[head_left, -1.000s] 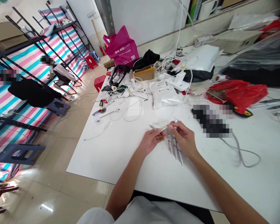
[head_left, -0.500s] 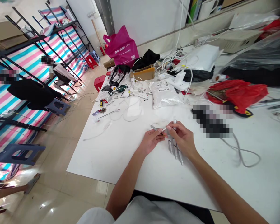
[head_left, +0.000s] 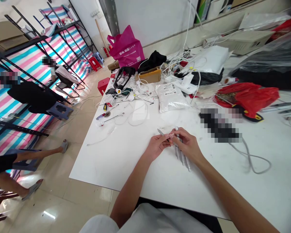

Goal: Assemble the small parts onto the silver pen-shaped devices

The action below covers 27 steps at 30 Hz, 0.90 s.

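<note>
Swinging more upright now, the slim metal pen [head_left: 160, 132] sits pinched in the left hand [head_left: 157, 147], tip toward the table's far edge; the right hand [head_left: 187, 144], just beside, pinches silver rods [head_left: 183, 158] angled toward the near edge of the white table [head_left: 116, 161].

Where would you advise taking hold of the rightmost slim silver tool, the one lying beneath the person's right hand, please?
I would grip the slim silver tool by its exposed lower end, coming from the near edge of the white table. The right hand covers its upper part, while the lower end lies free, so this seems the clearest approach.
</note>
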{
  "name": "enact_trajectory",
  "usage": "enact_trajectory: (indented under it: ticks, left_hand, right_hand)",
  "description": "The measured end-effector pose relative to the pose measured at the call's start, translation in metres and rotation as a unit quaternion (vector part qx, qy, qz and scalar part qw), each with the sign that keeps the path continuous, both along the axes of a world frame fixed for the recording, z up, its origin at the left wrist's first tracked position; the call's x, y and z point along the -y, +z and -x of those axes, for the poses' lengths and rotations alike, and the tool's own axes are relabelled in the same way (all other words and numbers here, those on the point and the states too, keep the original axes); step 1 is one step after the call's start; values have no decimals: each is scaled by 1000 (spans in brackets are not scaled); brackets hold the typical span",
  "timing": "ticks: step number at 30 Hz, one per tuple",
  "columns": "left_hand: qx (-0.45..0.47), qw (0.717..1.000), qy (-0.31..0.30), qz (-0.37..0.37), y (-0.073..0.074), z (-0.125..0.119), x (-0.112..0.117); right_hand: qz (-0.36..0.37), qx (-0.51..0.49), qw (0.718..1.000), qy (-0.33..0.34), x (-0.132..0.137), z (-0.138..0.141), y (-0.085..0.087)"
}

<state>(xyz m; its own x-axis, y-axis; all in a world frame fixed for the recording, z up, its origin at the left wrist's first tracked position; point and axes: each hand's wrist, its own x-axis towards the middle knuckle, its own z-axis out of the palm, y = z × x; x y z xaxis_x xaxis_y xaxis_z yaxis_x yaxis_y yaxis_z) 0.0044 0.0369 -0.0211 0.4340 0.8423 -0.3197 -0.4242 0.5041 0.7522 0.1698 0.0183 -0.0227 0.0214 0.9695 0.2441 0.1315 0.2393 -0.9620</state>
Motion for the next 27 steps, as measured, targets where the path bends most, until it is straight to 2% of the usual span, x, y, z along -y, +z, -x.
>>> enact_trajectory:
  ticks: [9,18,27]
  left_hand:
    - [-9,1000,-1,3,1,0,0]
    - [-7,1000,-17,5,0,1,0]
    - [-4,1000,-17,12,-1,1,0]
  right_hand:
    - [11,-21,1000,-2,-1,-1,-4]
    - [8,10,1000,-9,-2,1,-5]
    - [9,-31,999,-18,-4,-1,-8]
